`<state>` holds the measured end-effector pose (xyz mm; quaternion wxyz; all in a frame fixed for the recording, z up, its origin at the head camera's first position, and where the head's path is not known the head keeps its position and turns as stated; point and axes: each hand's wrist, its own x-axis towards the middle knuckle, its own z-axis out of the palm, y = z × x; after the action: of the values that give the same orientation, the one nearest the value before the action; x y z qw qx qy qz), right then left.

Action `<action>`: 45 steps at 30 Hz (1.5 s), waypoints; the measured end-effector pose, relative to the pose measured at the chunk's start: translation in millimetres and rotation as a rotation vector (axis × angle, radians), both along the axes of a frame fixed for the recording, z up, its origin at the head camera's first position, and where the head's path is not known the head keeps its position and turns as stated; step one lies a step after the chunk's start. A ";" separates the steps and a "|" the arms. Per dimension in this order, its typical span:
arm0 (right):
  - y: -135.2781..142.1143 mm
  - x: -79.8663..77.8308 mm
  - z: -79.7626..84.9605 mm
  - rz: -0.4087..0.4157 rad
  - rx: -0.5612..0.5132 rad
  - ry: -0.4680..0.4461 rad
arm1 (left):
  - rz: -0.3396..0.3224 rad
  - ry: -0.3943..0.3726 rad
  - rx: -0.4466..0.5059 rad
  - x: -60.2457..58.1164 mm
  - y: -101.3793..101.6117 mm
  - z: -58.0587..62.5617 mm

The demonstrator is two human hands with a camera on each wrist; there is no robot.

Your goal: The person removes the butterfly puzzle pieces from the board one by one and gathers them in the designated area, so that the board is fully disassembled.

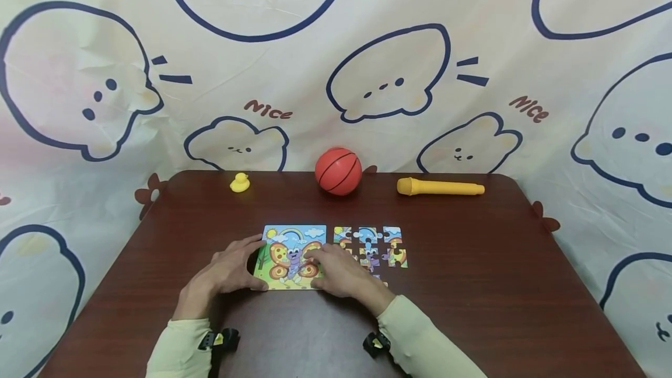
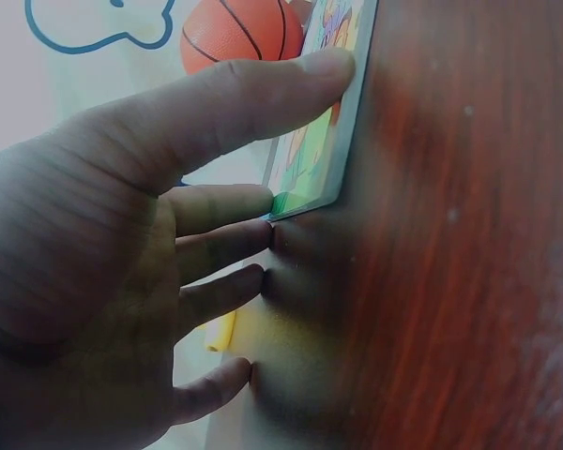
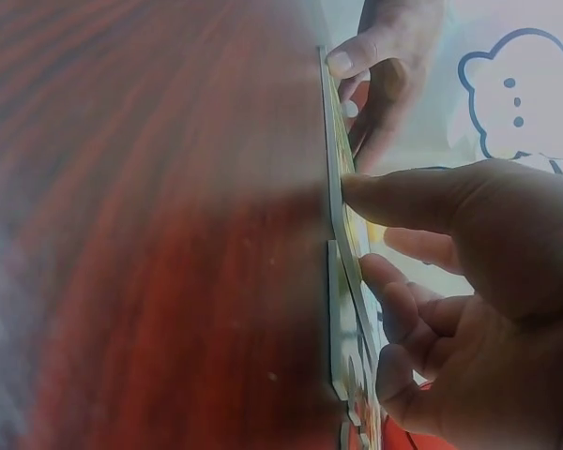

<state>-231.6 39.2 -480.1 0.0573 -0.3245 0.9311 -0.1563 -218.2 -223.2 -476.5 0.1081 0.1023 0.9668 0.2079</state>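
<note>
A butterfly picture board [image 1: 286, 238], with a rainbow and sun printed on it, lies on the brown table. At its left side my left hand [image 1: 231, 267] holds it, thumb at the near edge and index finger at the left edge. My right hand [image 1: 341, 270] holds the right part, with the thumb near the close edge and the other fingers bent over the picture. Just right of the board, several cut jigsaw pieces [image 1: 394, 235] lie spaced apart in rows, some hidden by the right hand. The board's thin edge shows in the right wrist view.
Along the far edge of the table [image 1: 488, 284] stand a yellow rubber duck [image 1: 240, 183], a red toy basketball [image 1: 338, 171] and a yellow toy microphone [image 1: 441, 186]. A cloth [image 1: 304, 69] with cartoon drawings hangs behind the table and at its sides.
</note>
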 end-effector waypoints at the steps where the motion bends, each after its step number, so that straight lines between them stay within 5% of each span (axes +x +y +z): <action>1: -0.1 -0.4 -0.1 -0.003 -0.007 -0.008 | 0.000 0.000 0.000 0.0 0.0 0.0; 17: -3.2 -0.1 2.6 -0.060 -0.060 -0.034 | -0.006 0.000 0.007 0.6 -0.9 1.1; 30: -1.2 1.1 1.7 -0.027 -0.093 -0.028 | -0.012 0.002 0.005 1.1 -0.1 1.0; 45: 13.4 -0.7 6.1 -0.064 -0.249 -0.097 | -0.006 -0.007 0.004 2.2 0.1 1.6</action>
<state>-232.3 52.6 -474.0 0.0566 -0.2912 0.9105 -0.2880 -216.0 -223.0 -474.9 0.1120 0.1046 0.9657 0.2096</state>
